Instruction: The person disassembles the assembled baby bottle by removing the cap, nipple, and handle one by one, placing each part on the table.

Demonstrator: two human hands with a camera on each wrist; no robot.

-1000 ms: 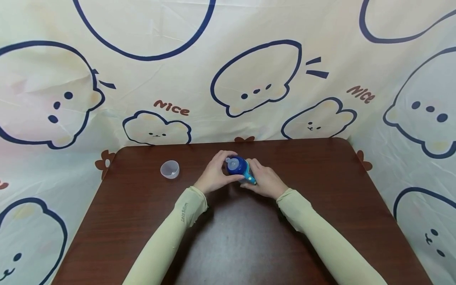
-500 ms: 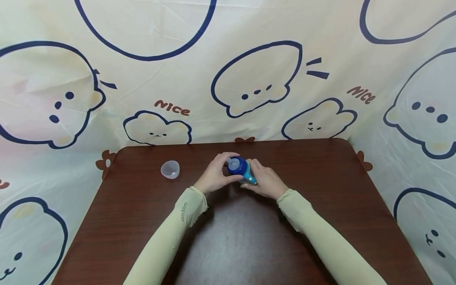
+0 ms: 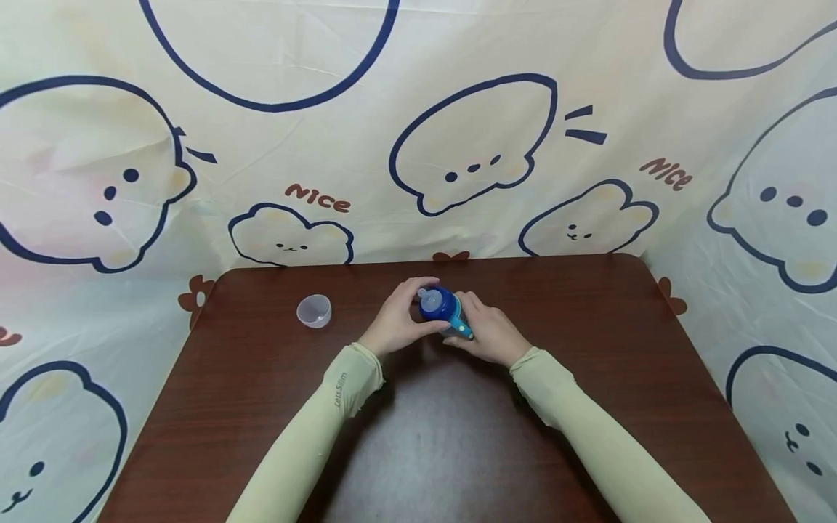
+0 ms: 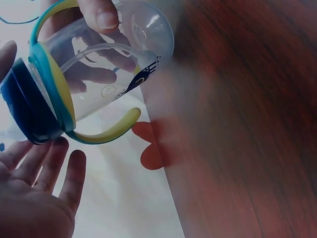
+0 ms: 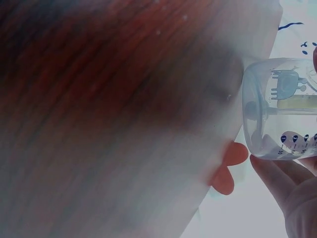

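A clear baby bottle (image 4: 99, 74) with a blue screw collar (image 3: 436, 303), a soft clear spout and an inner straw is held between both hands over the table's far half. My left hand (image 3: 399, 319) holds the collar, thumb on the near side and fingers on the far side. Around the bottle body curls my right hand (image 3: 487, 330), its thumb on the near side. Teal and yellow handles (image 4: 106, 131) stick out below the collar. In the right wrist view the clear base (image 5: 255, 111) with printed animals and measuring marks shows.
A small clear dome-shaped cap (image 3: 314, 311) rests on the table to the left of the hands. The dark brown wooden table (image 3: 418, 436) ends at the back against a cream cloth (image 3: 366, 160) printed with cartoon outlines, which also hangs at both sides.
The head view has shifted very slightly. Both hands keep the same hold on the baby bottle, and the clear cap stays where it was.
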